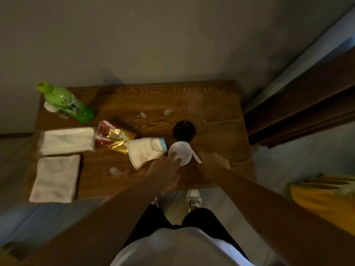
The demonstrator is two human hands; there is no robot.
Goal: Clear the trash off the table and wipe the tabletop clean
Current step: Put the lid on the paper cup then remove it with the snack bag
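Trash runs across the wooden surface [211,104]: a green bottle [66,101] at upper left, a tissue pack [67,140] and folded cloth [55,178] below it, then a red-and-gold wrapper [113,136] and a tipped paper cup [145,151] mid-frame. Right of centre, the left hand [165,173] lies with released fingers [172,155] on a white lid [180,152] beneath a black lid [184,130]. The right hand [214,163] hovers beside the straw [196,156]; its grip I cannot tell.

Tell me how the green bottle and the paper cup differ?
The bottle is green and glossy; the cup is white with pale print. The bottle stands at the table's far left corner; the cup lies on its side near the middle, by the left hand. The bottle is capped; the cup looks squashed. Both rest on the table.
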